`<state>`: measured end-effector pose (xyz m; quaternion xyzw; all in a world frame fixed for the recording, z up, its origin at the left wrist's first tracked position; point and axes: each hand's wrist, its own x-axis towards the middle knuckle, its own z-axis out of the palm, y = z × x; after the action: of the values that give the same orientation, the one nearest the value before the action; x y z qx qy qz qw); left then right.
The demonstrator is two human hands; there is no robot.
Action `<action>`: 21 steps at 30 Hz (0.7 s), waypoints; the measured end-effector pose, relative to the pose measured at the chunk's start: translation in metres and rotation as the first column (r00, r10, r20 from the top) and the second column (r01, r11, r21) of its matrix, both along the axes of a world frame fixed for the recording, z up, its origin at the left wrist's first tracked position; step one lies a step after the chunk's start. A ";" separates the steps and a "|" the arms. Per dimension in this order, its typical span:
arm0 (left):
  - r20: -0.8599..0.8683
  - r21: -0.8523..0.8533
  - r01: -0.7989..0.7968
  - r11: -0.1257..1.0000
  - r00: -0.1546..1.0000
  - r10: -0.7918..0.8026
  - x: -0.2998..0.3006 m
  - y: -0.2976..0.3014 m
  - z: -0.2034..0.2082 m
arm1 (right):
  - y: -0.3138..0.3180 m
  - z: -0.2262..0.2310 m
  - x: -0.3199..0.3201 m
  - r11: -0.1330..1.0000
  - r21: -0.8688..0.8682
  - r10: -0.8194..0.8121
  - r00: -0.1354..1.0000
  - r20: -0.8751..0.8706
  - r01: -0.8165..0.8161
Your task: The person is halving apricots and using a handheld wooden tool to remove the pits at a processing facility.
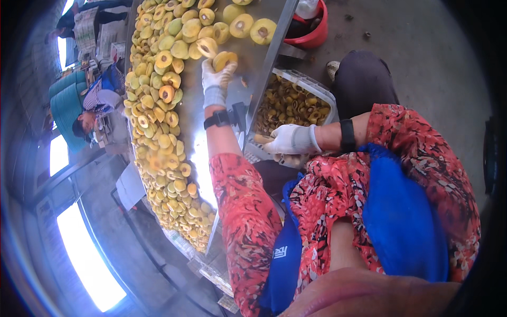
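Note:
My left hand (217,79), in a white glove, is closed on a yellow peach half (225,60) above the metal table (242,66). Beside its fingers lies another cut peach half (207,47), hollow in the middle. Many peach halves (158,100), some with brown pits showing, cover the table's left side. My right hand (292,141), also gloved, is closed near the table's edge, over the near end of a plastic crate (327,94). A tan piece sticks out past its fingers; I cannot make out what it is. Brown and yellow fruit pieces (288,103) fill the crate.
A red bucket (310,36) with something clear and dark in it stands beyond the crate. The table's raised metal rim (270,63) runs between my hands. Across the table, another person (100,105) is near teal stacked containers (68,105).

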<state>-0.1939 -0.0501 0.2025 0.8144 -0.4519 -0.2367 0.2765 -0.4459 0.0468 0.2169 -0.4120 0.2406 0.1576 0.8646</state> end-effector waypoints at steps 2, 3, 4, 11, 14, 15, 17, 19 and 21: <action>-0.159 -0.089 -0.006 0.996 0.987 -0.008 -0.010 0.031 0.023 | -0.009 0.011 -0.009 0.946 -0.315 0.079 0.997 0.006 -0.074; -0.308 -0.187 -0.017 0.982 0.950 -0.042 -0.022 0.045 0.044 | -0.014 0.021 -0.017 0.794 -0.592 0.153 0.988 -0.026 -0.139; -0.298 -0.210 -0.007 0.978 0.953 -0.058 -0.025 0.066 0.064 | -0.014 0.023 -0.014 0.713 -0.684 0.173 0.984 -0.038 -0.152; -0.359 -0.341 -0.075 0.937 0.932 -0.056 -0.077 0.166 0.096 | -0.021 -0.005 0.014 0.109 -0.560 -0.252 0.567 0.784 0.822; -0.453 -0.425 -0.138 0.894 0.888 -0.079 -0.088 0.198 0.075 | -0.022 0.008 0.033 0.124 -0.491 -0.155 0.505 0.849 0.862; -0.484 -0.484 -0.154 0.861 0.867 -0.116 -0.095 0.200 0.067 | -0.022 0.004 0.039 0.153 -0.557 -0.082 0.572 0.816 0.816; -0.538 -0.423 -0.251 0.870 0.843 -0.019 -0.104 0.201 0.059 | -0.017 -0.003 0.044 0.180 -0.626 0.002 0.636 0.772 0.759; -0.699 -0.442 -0.413 0.796 0.715 -0.017 -0.109 0.203 0.047 | -0.015 -0.008 0.045 0.053 -0.637 0.052 0.634 0.771 0.769; -0.638 -0.465 -0.422 0.778 0.769 0.035 -0.114 0.203 0.039 | -0.016 -0.010 0.045 0.092 -0.665 0.051 0.664 0.746 0.741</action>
<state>-0.3083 0.1531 0.2413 0.6226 -0.2828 -0.2924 0.6685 -0.4013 0.0308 0.2069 -0.8006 0.0900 -0.3994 0.4374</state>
